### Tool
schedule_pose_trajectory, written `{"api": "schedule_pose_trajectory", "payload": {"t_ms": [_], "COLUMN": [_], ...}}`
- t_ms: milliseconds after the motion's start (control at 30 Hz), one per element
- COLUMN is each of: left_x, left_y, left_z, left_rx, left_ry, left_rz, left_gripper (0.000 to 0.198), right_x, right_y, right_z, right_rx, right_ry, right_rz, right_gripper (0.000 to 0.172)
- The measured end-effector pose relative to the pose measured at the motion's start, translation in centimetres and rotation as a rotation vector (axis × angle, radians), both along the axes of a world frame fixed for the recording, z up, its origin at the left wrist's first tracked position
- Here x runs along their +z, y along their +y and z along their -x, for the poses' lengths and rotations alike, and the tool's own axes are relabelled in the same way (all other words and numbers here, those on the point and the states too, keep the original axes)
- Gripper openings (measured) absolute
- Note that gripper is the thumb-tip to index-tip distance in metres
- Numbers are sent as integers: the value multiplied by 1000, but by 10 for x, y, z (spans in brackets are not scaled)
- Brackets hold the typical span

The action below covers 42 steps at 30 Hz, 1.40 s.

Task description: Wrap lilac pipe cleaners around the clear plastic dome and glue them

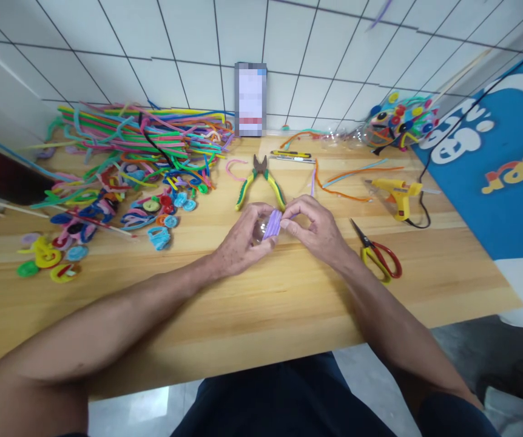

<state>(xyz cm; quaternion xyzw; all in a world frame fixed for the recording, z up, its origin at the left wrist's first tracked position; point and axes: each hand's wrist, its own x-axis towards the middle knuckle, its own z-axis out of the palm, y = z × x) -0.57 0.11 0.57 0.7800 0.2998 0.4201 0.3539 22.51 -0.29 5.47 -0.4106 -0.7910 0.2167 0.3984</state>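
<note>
The left hand (246, 240) is cradling a clear, round ball (259, 230), probably plastic, though fingers are hiding much of it, over the middle of the wooden table (243, 315). The right hand (313, 230) is pinching purple, fuzzy strands (273, 224) lying side by side against it. Steady support and snug, flat strands should serve best. Green-and-yellow-handled pliers (260, 165) are lying just beyond, crowding the fingers; red-and-yellow-handled scissors (371, 245) and a yellow glue gun (398, 193) are resting towards the right edge.
</note>
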Motion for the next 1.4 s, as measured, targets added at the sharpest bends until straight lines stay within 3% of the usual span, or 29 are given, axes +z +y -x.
{"api": "schedule_pose_trajectory", "payload": {"t_ms": [233, 433, 700, 1000, 1233, 1400], "left_x": [2, 0, -5, -6, -1, -3], "left_y": [-1, 0, 1, 0, 0, -1], "left_z": [0, -2, -2, -2, 1, 1], "left_rx": [11, 71, 125, 132, 94, 87], "left_ry": [-16, -50, -79, -65, -34, -56], "left_rz": [-3, -46, -214, -157, -114, -71], "left_gripper": [46, 49, 54, 56, 51, 50], "right_x": [-9, -13, -11, -15, -17, -16], "right_y": [1, -4, -12, -16, -13, -12], "right_z": [4, 12, 18, 20, 21, 19], "right_rx": [-70, -218, -136, -236, -137, -111], "right_ry": [-2, -21, -7, 9, 0, 46], "right_rz": [-94, -226, -254, -285, -295, -184], "right_gripper": [5, 13, 22, 28, 14, 13]}}
